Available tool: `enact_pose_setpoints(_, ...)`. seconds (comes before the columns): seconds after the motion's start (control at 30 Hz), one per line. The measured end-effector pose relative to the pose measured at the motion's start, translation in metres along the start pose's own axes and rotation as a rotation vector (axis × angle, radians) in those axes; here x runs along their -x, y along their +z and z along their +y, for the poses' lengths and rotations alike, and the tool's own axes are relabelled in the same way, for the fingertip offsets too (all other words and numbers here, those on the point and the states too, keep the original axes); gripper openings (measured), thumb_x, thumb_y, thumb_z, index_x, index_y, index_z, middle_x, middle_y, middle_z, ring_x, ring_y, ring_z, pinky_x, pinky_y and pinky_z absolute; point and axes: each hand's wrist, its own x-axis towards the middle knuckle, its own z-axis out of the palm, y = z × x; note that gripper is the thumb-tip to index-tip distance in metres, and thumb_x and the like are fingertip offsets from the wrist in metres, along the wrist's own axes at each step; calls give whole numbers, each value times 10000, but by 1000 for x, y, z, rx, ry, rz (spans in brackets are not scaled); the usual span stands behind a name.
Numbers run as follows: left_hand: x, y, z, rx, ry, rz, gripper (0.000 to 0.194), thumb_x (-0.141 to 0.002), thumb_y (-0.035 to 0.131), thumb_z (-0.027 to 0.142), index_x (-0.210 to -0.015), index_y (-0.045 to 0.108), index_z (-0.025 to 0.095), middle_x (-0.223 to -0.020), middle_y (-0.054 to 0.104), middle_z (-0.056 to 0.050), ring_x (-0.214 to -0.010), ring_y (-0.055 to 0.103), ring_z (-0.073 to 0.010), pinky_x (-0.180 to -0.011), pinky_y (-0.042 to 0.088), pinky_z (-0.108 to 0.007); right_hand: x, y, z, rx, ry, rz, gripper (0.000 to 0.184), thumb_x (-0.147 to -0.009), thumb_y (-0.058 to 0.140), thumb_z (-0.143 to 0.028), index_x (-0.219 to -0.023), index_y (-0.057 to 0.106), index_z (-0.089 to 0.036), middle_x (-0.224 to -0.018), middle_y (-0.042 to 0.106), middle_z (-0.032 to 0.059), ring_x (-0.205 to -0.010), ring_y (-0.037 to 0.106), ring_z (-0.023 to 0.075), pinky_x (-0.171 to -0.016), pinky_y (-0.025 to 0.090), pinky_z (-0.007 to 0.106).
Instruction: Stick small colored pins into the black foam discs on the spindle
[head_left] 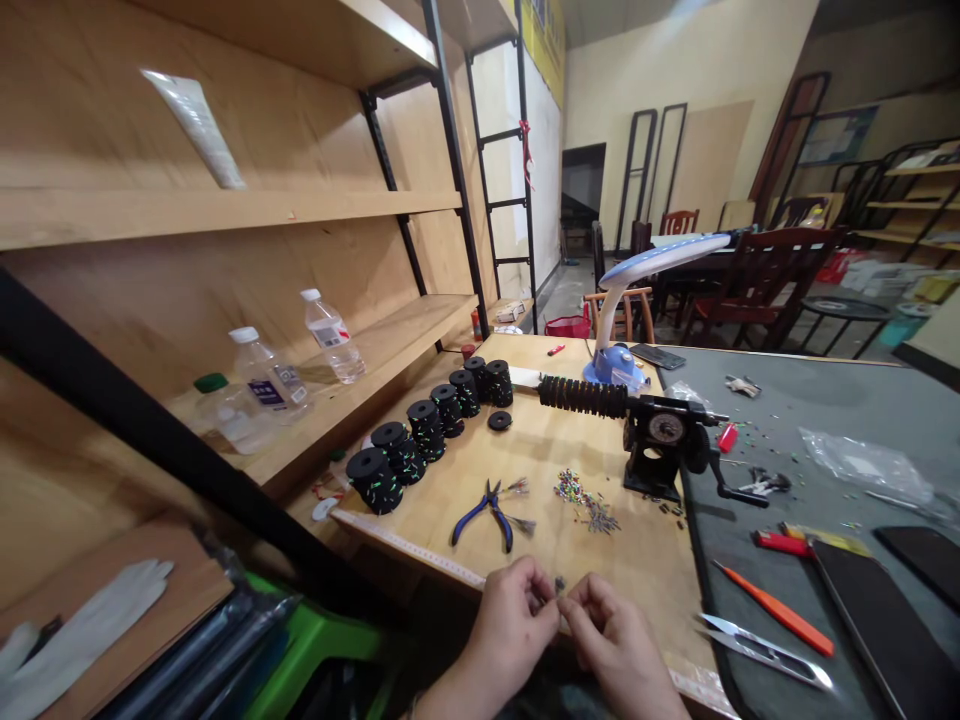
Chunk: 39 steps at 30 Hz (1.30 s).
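Observation:
My left hand [514, 607] and my right hand [609, 625] meet at the near edge of the wooden worktop [645, 545], fingers pinched together round a tiny dark piece [559, 585] that I cannot name. Blue-handled pliers [484, 512] lie just beyond them. A scatter of small coloured beads [581, 495] lies to the right of the pliers. A row of black spools [427, 430] with coloured flecks runs along the left side of the worktop. A black hand-crank winder [660, 440] carries a ribbed black shaft [581, 396].
A blue and white desk lamp [622, 290] stands behind the winder. Water bottles [334, 337] sit on the wooden shelf at left. On the grey mat [825, 420] at right lie snips [757, 650], an orange tool [776, 610], a red lighter [780, 543] and a dark tablet [885, 620].

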Motion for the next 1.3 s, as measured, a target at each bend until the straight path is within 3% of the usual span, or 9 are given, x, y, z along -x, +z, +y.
enact_pose_setpoints(0.27, 4, -4, 15, -180, 73, 28, 83, -705, 577, 172, -645, 520, 179, -594, 579, -6, -513, 561, -147, -474, 385, -218, 1, -1, 6, 103, -66, 46, 264, -832, 529, -452, -742, 536, -204, -480, 476, -64, -436, 456, 127, -453, 327, 229)
enact_pose_setpoints(0.5, 7, -2, 14, -320, 148, 42, 78, -737, 541, 161, -661, 540, 181, -619, 595, -26, -563, 562, -165, -517, 373, -234, -1, 0, 14, 154, -111, 59, 312, -853, 497, -502, -884, 561, -198, -465, 476, -71, -445, 472, 142, -469, 337, 235)
enact_pose_setpoints(0.83, 11, 0, 18, -437, 223, 73, 114, -731, 524, 101, -654, 548, 181, -633, 610, -43, -583, 561, -176, -548, 366, -259, -3, 1, 10, -2, -86, 72, 318, -804, 574, -506, -765, 574, -191, -494, 493, -58, -444, 464, 121, -444, 334, 217)
enact_pose_setpoints(1.0, 6, 5, 11, -101, 100, -2, 156, -789, 576, 236, -658, 506, 188, -596, 565, 0, -534, 560, -137, -498, 385, -224, -3, 2, 4, -281, -18, 86, 396, -748, 627, -575, -732, 520, -194, -456, 442, -84, -398, 385, 86, -405, 282, 190)
enact_pose_setpoints(1.07, 4, 6, 8, 112, -3, -33, 174, -741, 655, 258, -725, 496, 189, -617, 549, 26, -533, 551, -116, -486, 391, -204, -2, 1, 1, -358, 1, 104, 425, -719, 653, -594, -741, 513, -194, -444, 426, -94, -385, 359, 75, -397, 270, 183)
enact_pose_setpoints(1.23, 5, 3, 13, 560, -212, -123, 548, -572, 805, 213, -1006, 471, 192, -686, 532, 63, -566, 541, -93, -512, 398, -195, -1, -1, -1, -475, 16, 104, 419, -730, 668, -580, -766, 495, -200, -444, 393, -112, -386, 318, 57, -409, 261, 181)
enact_pose_setpoints(1.3, 6, 0, 18, 656, -273, -172, 528, -584, 808, 260, -1012, 513, 166, -691, 555, 44, -569, 551, -96, -520, 398, -205, 0, -1, 0, -534, 19, 74, 400, -750, 660, -564, -785, 479, -209, -437, 388, -117, -385, 315, 60, -415, 260, 188)
